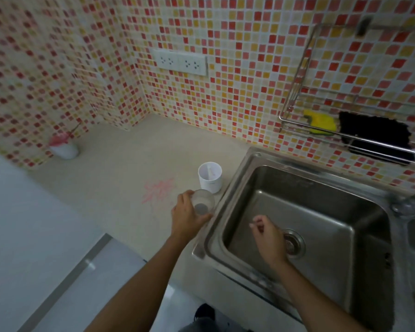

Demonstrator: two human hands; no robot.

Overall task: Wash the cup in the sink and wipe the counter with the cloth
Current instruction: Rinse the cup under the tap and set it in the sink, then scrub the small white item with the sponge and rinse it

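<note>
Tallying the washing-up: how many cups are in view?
3: a clear glass cup in the left hand, a white plastic cup beside the steel sink, a white cup holding pink flowers far left.

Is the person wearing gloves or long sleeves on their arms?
No. The left hand and the right hand are bare, with no gloves. No sleeve, watch or bracelet shows anywhere up to the picture's edge. It is too blurry to tell about rings.
</note>
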